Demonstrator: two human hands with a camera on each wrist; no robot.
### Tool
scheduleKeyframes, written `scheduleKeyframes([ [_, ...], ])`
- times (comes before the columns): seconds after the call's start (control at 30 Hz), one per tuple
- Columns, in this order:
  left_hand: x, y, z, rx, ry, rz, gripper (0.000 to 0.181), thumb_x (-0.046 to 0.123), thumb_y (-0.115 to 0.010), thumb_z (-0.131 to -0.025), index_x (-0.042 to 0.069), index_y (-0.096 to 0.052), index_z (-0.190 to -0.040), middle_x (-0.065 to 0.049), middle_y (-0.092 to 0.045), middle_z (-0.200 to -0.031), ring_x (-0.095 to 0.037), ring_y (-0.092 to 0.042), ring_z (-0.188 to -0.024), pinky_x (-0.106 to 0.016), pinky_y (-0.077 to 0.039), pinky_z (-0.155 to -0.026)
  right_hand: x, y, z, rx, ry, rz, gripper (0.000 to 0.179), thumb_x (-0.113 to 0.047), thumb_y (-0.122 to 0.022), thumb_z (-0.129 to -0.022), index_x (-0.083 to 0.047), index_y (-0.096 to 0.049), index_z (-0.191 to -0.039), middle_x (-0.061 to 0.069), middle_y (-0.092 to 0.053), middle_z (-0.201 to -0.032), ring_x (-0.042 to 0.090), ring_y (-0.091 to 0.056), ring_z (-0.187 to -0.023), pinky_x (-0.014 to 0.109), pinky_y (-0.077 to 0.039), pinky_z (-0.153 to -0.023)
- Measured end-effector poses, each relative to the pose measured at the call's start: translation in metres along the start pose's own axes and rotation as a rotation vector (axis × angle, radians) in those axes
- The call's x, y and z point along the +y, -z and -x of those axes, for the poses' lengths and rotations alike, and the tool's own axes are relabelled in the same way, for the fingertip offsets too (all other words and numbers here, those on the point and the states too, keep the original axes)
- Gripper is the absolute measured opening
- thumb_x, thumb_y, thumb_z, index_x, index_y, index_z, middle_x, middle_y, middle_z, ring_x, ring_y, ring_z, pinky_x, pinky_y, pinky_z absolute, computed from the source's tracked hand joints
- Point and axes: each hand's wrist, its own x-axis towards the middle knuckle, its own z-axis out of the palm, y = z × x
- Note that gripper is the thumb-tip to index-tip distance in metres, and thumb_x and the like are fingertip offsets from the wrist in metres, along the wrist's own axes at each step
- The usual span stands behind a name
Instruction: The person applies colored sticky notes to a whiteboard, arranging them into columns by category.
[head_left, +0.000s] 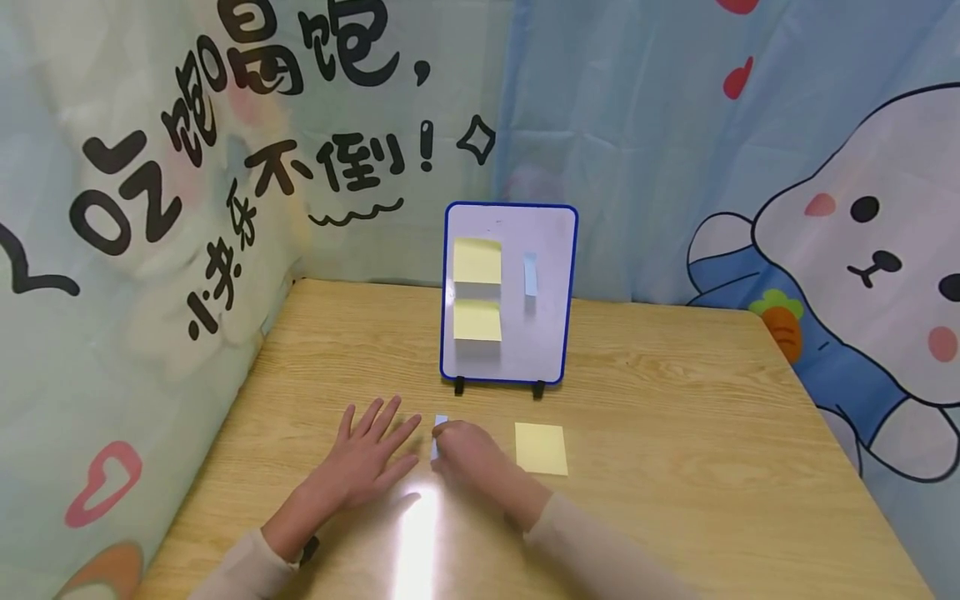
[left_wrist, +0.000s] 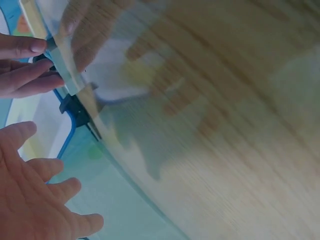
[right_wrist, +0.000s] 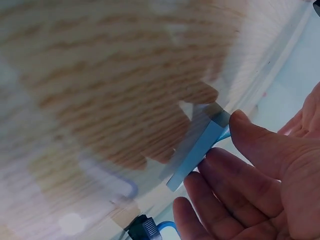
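My right hand (head_left: 474, 454) pinches a narrow light-blue sticky note (head_left: 440, 422) close over the table. In the right wrist view the thumb lies at one end of the blue strip (right_wrist: 197, 155), with the fingers along its side. My left hand (head_left: 358, 465) is spread with fingers apart, low over the wood to the left of the strip, and holds nothing. A square yellow sticky note (head_left: 542, 449) lies on the table just right of my right hand. Behind the hands, a small whiteboard (head_left: 517, 333) carries two yellow notes (head_left: 477, 261) and one blue strip (head_left: 530, 274).
The whiteboard stands upright on two black feet (head_left: 537, 390) toward the back of the wooden table (head_left: 660, 433). Printed fabric (head_left: 615, 150) with writing and a cartoon animal encloses the back and left side. A bright light reflection falls on the wood in front.
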Motion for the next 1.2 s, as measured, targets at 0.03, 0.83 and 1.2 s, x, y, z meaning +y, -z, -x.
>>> scheduleKeyframes([
  [0.03, 0.0, 0.0, 0.0, -0.002, 0.0, 0.0, 0.055, 0.055, -0.026, -0.096, 0.032, -0.027, -0.145, -0.006, -0.016, -0.155, -0.032, -0.015, -0.142, -0.06, -0.005, -0.11, 0.0, 0.0, 0.0, 0.001, -0.003, -0.002, 0.015, -0.014, -0.066, -0.076, -0.01, -0.065, -0.062, 0.005, -0.071, -0.096, 0.02, -0.066, -0.082, 0.028, -0.053, -0.073],
  [0.83, 0.008, 0.006, -0.003, -0.02, -0.179, 0.06, 0.044, 0.044, -0.04, -0.096, 0.014, -0.06, -0.121, -0.003, -0.06, -0.124, -0.022, -0.051, -0.121, -0.055, -0.023, -0.108, 0.003, 0.002, -0.002, 0.194, -0.04, -0.109, 0.014, -0.009, -0.063, -0.083, -0.008, -0.066, -0.069, 0.0, -0.063, -0.063, 0.01, -0.054, -0.054, 0.018, -0.043, -0.052],
  [1.2, 0.019, -0.009, -0.006, -0.203, -0.255, -0.006, 0.057, 0.052, -0.03, -0.097, 0.018, -0.036, -0.143, 0.001, -0.033, -0.148, -0.027, -0.033, -0.136, -0.057, -0.022, -0.108, 0.007, 0.002, -0.004, 0.281, -0.11, -0.105, 0.014, -0.014, -0.059, -0.087, -0.013, -0.073, -0.088, -0.001, -0.072, -0.084, 0.016, -0.068, -0.074, 0.03, -0.053, -0.069],
])
